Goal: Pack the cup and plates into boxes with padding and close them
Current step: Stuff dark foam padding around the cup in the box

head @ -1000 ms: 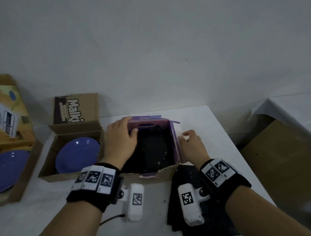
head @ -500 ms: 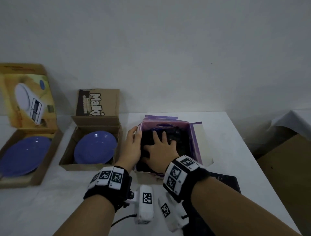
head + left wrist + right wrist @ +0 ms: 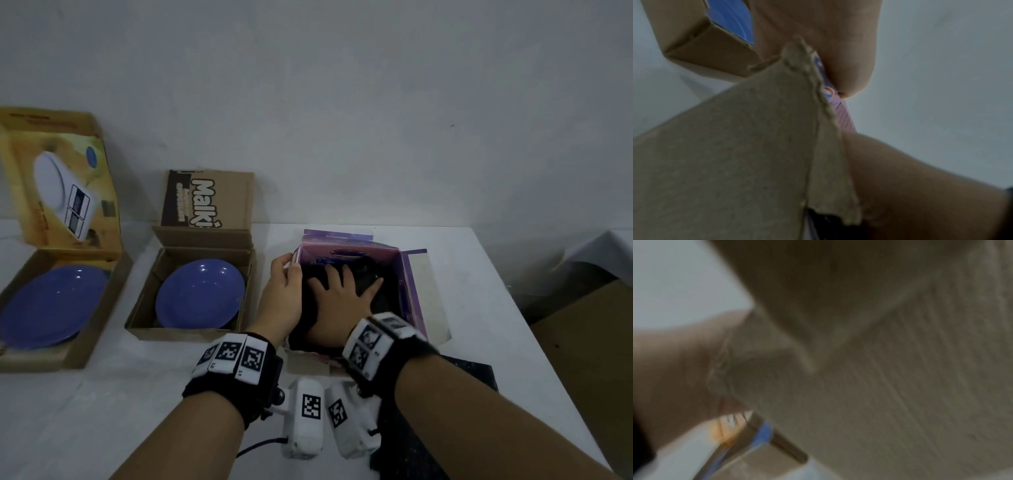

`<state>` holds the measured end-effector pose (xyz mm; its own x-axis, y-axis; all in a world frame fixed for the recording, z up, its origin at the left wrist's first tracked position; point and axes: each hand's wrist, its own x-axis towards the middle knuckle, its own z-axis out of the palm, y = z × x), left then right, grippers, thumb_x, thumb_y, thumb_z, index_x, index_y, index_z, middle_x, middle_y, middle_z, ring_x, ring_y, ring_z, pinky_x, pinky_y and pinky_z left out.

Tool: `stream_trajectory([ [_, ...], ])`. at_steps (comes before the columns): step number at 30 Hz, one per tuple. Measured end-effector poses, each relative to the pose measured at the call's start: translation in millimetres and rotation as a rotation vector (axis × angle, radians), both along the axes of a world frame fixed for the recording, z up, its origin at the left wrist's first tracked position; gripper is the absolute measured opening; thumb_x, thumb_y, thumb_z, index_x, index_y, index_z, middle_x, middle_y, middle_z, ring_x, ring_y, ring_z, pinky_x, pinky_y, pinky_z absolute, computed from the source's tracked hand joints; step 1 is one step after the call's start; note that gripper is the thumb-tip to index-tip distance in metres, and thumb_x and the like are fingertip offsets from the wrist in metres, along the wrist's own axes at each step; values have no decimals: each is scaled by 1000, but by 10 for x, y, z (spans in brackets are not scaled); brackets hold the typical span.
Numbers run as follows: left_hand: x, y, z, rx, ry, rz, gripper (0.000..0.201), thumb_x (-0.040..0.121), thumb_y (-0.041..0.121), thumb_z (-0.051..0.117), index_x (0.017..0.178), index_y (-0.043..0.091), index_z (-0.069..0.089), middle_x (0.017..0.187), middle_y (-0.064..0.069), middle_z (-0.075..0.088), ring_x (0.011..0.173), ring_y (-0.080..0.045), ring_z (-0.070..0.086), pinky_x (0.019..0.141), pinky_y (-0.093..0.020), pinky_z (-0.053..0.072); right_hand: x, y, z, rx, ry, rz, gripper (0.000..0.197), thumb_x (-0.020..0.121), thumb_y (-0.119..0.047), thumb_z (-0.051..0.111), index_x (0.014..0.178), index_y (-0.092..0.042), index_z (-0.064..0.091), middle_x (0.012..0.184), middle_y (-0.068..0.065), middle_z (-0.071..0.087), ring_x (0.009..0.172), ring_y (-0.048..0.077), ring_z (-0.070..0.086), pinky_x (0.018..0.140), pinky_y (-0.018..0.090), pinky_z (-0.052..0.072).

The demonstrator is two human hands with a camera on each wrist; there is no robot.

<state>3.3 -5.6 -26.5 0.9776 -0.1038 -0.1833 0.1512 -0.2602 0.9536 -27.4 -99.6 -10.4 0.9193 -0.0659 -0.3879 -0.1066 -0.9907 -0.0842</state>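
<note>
A purple box [image 3: 412, 287] stands open at the table's middle, lined with black padding [image 3: 364, 270]. My right hand [image 3: 339, 298] lies flat inside it, fingers spread, pressing the padding down. My left hand [image 3: 284, 291] grips the box's left wall, fingers curled over its rim. No cup shows; whatever is under the padding is hidden. The left wrist view has the box's torn grey flap [image 3: 735, 162] against my left hand [image 3: 818, 40]. The right wrist view is blurred, filled with grey cardboard [image 3: 879, 386].
A brown box [image 3: 178, 334] left of the purple one holds a blue plate [image 3: 200, 293], its lid upright. Further left, a yellow-lidded box [image 3: 68, 356] holds a larger blue plate [image 3: 51, 305]. More black padding [image 3: 476, 373] lies under my right forearm. The table ends at right.
My right hand left the box's right flap, went into the box and now lies flat on the padding. My left hand stays on the left wall. The view has swung left.
</note>
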Motion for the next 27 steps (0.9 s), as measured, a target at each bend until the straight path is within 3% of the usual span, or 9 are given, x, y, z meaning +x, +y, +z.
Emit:
stream_trajectory([
  [3,18,2,1,64,-40,18,35,101,32,33,134,20,41,115,-5,56,100,-20,52,87,-34,42,124,-265,305,200,199,38,103,68,-39,75,147,-41,8,159,2,-6,144,31,-18,107,72,3],
  [7,7,-7,17,227,-71,-17,40,97,27,45,136,19,38,114,-6,58,99,-26,55,79,-32,41,96,-475,361,121,264,143,120,65,-38,83,149,-39,-2,158,8,-5,144,34,-11,116,54,8],
  [10,5,-13,31,287,-31,-53,55,89,22,59,138,21,34,121,-10,58,105,-30,57,88,-38,47,-33,-445,177,118,179,159,117,67,-42,80,149,-39,-5,158,9,-12,144,34,-15,116,57,11],
  [12,16,-23,42,339,-30,-75,58,85,16,59,137,21,33,118,-11,59,99,-31,57,83,-36,46,-17,-517,232,102,230,174,119,69,-39,80,148,-41,-9,158,8,-16,144,32,-16,115,57,12],
  [15,26,-32,64,393,-31,-90,55,85,12,54,134,23,33,107,-14,62,88,-32,57,76,-36,45,60,-681,420,21,337,208,127,67,-25,83,145,-45,-15,159,5,-14,146,30,4,112,53,27],
  [18,39,-53,57,490,-18,-80,50,88,13,51,134,24,32,103,-15,61,91,-35,58,76,-37,44,-14,-729,368,-42,243,227,129,64,-27,84,145,-44,-16,159,5,-6,137,32,34,104,47,42],
  [21,56,-78,53,577,-18,-74,48,90,16,49,134,25,32,106,-15,61,93,-35,57,74,-37,41,-147,-697,235,-48,109,229,117,74,-30,76,147,-39,-16,159,11,-3,123,36,49,98,44,46],
  [24,62,-75,59,640,-19,-68,48,91,19,50,135,24,32,110,-16,60,97,-35,57,74,-36,38,-187,-687,195,-75,42,240,111,79,-28,71,148,-36,-15,158,15,2,118,38,52,95,43,47],
  [27,46,-76,76,654,-17,-59,55,89,17,54,138,23,30,118,-17,57,105,-38,56,76,-38,38,-222,-719,154,-60,-1,228,108,79,-29,71,149,-35,-12,157,17,3,134,35,35,106,43,38],
])
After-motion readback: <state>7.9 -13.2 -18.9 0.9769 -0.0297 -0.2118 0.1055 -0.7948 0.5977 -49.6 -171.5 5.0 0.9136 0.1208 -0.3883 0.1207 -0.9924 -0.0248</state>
